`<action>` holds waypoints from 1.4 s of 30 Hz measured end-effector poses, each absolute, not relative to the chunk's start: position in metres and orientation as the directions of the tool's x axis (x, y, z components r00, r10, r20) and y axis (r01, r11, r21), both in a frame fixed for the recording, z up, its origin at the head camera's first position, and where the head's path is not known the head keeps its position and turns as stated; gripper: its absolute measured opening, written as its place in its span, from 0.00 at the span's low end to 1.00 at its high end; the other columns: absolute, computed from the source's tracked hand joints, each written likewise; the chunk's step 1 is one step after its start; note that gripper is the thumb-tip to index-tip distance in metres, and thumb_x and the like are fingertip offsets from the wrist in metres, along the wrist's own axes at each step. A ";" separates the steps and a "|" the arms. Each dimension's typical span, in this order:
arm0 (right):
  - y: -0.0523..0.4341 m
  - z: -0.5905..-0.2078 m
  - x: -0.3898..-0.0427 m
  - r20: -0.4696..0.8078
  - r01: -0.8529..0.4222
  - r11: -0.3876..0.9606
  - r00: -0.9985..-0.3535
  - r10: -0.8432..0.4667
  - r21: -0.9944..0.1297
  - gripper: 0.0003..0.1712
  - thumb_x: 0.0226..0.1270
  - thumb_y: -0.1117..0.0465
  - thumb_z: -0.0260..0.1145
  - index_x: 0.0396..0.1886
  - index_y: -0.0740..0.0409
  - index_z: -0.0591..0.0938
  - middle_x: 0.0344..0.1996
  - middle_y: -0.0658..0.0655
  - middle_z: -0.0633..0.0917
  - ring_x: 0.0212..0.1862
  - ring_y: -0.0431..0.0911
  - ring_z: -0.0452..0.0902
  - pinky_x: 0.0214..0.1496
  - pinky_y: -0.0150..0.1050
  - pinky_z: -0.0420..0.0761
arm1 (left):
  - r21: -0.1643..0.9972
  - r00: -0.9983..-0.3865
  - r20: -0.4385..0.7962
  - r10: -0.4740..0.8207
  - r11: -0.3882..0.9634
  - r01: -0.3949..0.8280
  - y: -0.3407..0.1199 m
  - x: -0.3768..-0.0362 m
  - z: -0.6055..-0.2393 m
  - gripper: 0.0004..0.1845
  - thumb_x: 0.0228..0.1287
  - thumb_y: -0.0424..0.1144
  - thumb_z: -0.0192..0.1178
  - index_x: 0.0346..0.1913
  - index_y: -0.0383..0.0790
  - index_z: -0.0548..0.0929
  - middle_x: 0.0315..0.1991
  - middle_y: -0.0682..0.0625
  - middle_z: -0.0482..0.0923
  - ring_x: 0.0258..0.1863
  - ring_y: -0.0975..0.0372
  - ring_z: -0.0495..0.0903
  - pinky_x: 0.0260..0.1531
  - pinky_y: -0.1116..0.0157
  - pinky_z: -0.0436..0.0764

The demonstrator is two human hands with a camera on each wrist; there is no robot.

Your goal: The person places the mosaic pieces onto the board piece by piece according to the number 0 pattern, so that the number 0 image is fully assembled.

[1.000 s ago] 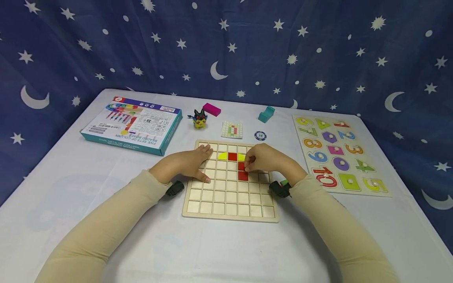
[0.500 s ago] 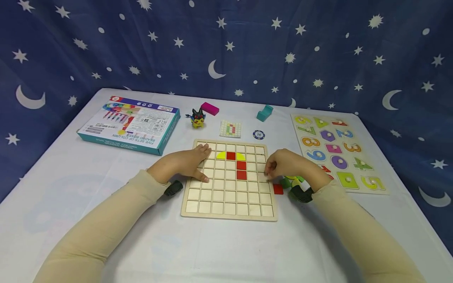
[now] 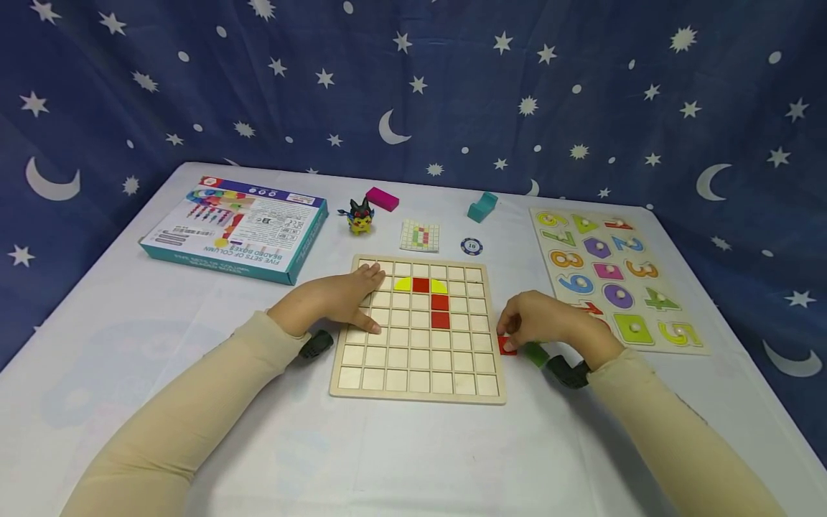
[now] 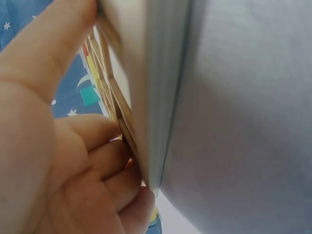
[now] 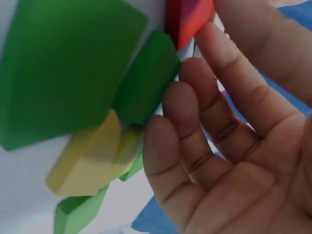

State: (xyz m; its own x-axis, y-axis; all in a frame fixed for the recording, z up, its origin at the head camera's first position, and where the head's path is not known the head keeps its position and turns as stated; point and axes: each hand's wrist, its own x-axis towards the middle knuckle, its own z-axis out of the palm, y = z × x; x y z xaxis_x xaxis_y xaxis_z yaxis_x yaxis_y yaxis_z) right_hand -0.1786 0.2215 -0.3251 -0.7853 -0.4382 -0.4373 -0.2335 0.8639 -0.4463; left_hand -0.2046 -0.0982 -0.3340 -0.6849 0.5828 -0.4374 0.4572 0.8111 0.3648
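Head view: right hand [image 3: 545,327] has left the wooden grid board [image 3: 418,391] and now pinches a red tile [image 3: 506,346] beside it; left hand [image 3: 336,300] stays flat, fingers straight.

my right hand [image 3: 549,323] covers most of the loose pieces [image 5: 97,146] and half the red piece [image 3: 506,346]. my left hand [image 3: 336,300] hides the board's [image 3: 413,380] left cells. box [image 3: 239,228] print and card [image 3: 421,235] pattern too small to read.
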 end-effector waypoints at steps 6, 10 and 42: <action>0.224 -0.330 -0.177 -0.407 -0.271 0.854 -0.788 -0.462 -0.444 0.12 0.44 0.64 0.76 0.30 0.56 0.82 0.28 0.52 0.77 0.33 0.44 0.69 0.36 0.35 0.73 | 0.363 -0.684 -0.441 0.581 0.812 0.456 -0.098 -0.205 -0.334 0.53 0.54 0.55 0.63 0.71 0.31 0.44 0.73 0.39 0.35 0.72 0.48 0.35 0.70 0.52 0.45; 0.228 -0.333 -0.179 -0.394 -0.278 0.851 -0.793 -0.465 -0.445 0.13 0.44 0.64 0.75 0.31 0.56 0.82 0.29 0.52 0.77 0.34 0.45 0.69 0.38 0.36 0.72 | 0.360 -0.683 -0.442 0.581 0.812 0.459 -0.098 -0.206 -0.336 0.53 0.54 0.56 0.62 0.71 0.31 0.44 0.73 0.39 0.35 0.72 0.48 0.35 0.70 0.52 0.45; 0.217 -0.314 -0.185 -0.346 -0.293 0.809 -0.791 -0.505 -0.510 0.06 0.53 0.70 0.67 0.27 0.55 0.84 0.22 0.47 0.80 0.28 0.42 0.72 0.33 0.35 0.75 | 0.365 -0.688 -0.436 0.580 0.813 0.454 -0.099 -0.207 -0.337 0.54 0.53 0.55 0.63 0.71 0.32 0.44 0.73 0.39 0.35 0.72 0.49 0.35 0.70 0.52 0.44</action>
State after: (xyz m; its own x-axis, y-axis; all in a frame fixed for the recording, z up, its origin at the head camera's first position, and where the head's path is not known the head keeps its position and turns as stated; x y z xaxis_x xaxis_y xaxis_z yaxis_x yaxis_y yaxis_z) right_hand -0.1848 0.2171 -0.3143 -0.7909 -0.5049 -0.3458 -0.2930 0.8085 -0.5103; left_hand -0.2067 -0.0987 -0.3372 -0.6878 0.5802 -0.4362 0.4541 0.8127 0.3650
